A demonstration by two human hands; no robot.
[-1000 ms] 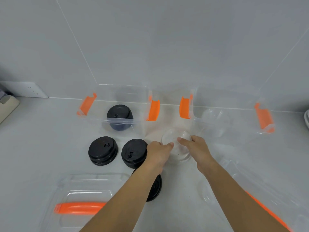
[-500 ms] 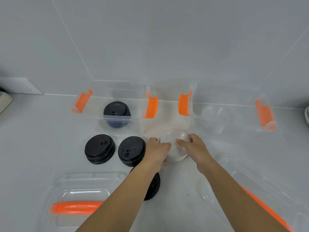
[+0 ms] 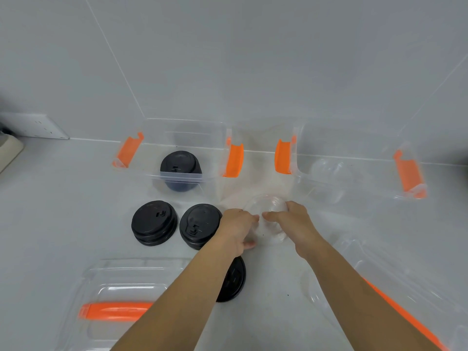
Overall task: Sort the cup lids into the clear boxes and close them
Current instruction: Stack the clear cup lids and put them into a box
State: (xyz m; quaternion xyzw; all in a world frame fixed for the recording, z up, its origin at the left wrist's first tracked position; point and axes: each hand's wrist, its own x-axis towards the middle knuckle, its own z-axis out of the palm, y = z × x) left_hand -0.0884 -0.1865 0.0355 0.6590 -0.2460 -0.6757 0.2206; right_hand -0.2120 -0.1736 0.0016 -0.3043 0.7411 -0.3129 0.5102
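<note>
Here, clear lids (image 3: 268, 219) between left hand (image 3: 236, 225), right hand (image 3: 291, 221), both gripping.

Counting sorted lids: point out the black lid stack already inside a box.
The black stack inside the left clear box; the other three sit on the counter.

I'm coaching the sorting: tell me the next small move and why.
Probably lift the clear lids and carry them to the right box. Both hands, left and right, grip that stack, that box already holds clear lids, and the left box holds black ones.
</note>
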